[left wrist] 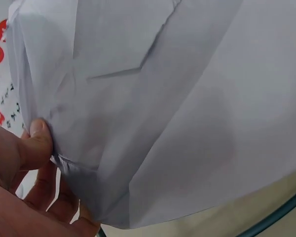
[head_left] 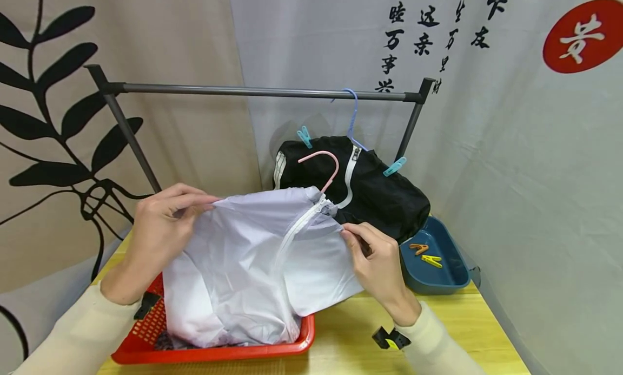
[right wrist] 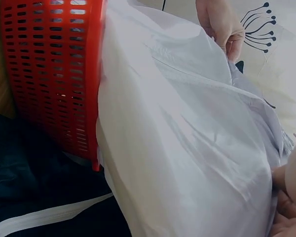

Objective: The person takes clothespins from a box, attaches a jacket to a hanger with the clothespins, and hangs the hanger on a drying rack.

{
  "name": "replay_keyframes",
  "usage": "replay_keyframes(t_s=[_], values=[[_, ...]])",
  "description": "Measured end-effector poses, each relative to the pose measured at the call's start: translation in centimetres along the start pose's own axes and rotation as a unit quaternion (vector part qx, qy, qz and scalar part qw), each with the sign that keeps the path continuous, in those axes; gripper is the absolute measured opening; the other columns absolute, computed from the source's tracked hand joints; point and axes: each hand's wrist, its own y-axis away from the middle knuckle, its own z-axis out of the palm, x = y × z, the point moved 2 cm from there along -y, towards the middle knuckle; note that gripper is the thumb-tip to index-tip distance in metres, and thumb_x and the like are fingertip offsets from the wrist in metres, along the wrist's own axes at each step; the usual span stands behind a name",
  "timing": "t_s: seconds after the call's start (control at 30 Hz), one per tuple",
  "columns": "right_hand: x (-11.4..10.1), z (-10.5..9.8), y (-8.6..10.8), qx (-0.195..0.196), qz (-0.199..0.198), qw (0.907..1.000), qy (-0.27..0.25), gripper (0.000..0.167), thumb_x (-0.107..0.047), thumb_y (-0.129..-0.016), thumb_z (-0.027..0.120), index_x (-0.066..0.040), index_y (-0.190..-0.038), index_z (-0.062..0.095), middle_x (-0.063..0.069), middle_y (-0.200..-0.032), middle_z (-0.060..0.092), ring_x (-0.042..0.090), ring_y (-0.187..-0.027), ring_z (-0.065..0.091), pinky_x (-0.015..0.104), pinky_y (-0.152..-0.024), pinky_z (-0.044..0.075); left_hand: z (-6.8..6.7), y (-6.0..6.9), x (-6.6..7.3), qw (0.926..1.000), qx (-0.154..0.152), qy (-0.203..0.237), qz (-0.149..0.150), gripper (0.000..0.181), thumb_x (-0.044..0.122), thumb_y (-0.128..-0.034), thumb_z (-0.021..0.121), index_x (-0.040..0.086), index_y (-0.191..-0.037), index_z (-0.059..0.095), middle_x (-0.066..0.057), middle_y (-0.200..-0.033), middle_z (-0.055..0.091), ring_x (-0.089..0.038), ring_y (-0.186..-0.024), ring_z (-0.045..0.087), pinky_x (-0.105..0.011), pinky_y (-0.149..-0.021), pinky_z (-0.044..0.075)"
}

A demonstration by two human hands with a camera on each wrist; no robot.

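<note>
A pale lavender-white zip jacket [head_left: 233, 256] is spread between both hands, its lower part over a red basket [head_left: 214, 354]. The hook of a pink hanger [head_left: 336, 172] sticks out at its collar; the rest of the hanger is hidden inside. My left hand [head_left: 163, 237] pinches the jacket's upper left edge between thumb and fingers. At the upper right edge, my right hand [head_left: 377, 261] pinches the cloth. Close up in the left wrist view, the thumb of my left hand [left wrist: 27, 173] presses the fabric [left wrist: 187, 123] against the fingers.
Behind the jacket, a black garment [head_left: 389, 196] with a white zip hangs by a blue hanger [head_left: 353, 115] from a grey rail [head_left: 233, 91], with light blue clips [head_left: 395, 166]. A blue tray [head_left: 438, 277] with orange and yellow clips stands on the wooden table [head_left: 467, 321] at right.
</note>
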Motion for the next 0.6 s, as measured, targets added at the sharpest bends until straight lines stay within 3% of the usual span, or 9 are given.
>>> replay_keyframes(t_s=[0.1,0.23,0.37,0.47,0.6], values=[[-0.1,-0.1,-0.1,0.001,-0.002,1.0000,0.004,0.012,0.001,-0.105,0.083,-0.004,-0.115,0.088,0.001,-0.086,0.075,0.006,-0.069,0.055,0.014,-0.059,0.042,-0.1,0.0,0.0,0.9998,-0.014,-0.006,-0.009,0.026,-0.011,-0.0908,0.094,0.011,-0.105,0.094,-0.005,-0.103,0.087,0.011,-0.087,0.065,0.002,-0.080,0.048],[-0.2,-0.2,-0.1,0.004,-0.008,1.0000,0.002,0.013,0.002,-0.104,0.083,-0.004,-0.115,0.088,0.000,-0.085,0.075,0.006,-0.069,0.055,0.014,-0.059,0.043,0.1,-0.2,0.5,0.9986,-0.050,-0.003,-0.016,0.032,0.004,-0.0923,0.099,0.021,-0.118,0.092,0.001,-0.111,0.086,-0.006,-0.096,0.073,-0.002,-0.089,0.048],[-0.4,-0.4,-0.3,0.002,-0.014,0.9999,-0.006,0.014,0.003,-0.104,0.083,-0.005,-0.115,0.088,0.000,-0.086,0.075,0.007,-0.069,0.055,0.015,-0.059,0.043,1.0,-0.7,1.4,0.9966,-0.081,0.012,0.003,0.039,0.015,-0.0943,0.100,0.029,-0.129,0.089,0.006,-0.115,0.085,-0.015,-0.104,0.076,-0.010,-0.092,0.048],[-0.5,-0.4,-0.4,0.001,-0.017,0.9998,-0.009,0.015,0.003,-0.104,0.084,-0.006,-0.115,0.088,0.000,-0.086,0.075,0.007,-0.070,0.056,0.015,-0.059,0.043,1.8,-1.1,1.8,0.9957,-0.080,0.026,0.039,0.032,0.010,-0.0937,0.100,0.026,-0.120,0.092,0.007,-0.107,0.085,-0.011,-0.092,0.073,-0.012,-0.081,0.050],[-0.6,-0.4,-0.3,0.002,-0.018,0.9998,-0.011,0.015,0.003,-0.104,0.083,-0.006,-0.115,0.088,0.001,-0.088,0.077,0.007,-0.070,0.057,0.015,-0.059,0.044,2.4,-1.2,2.0,0.9953,-0.049,0.044,0.072,0.027,0.000,-0.0887,0.100,0.021,-0.105,0.094,0.006,-0.097,0.084,-0.004,-0.079,0.066,-0.010,-0.071,0.049]])
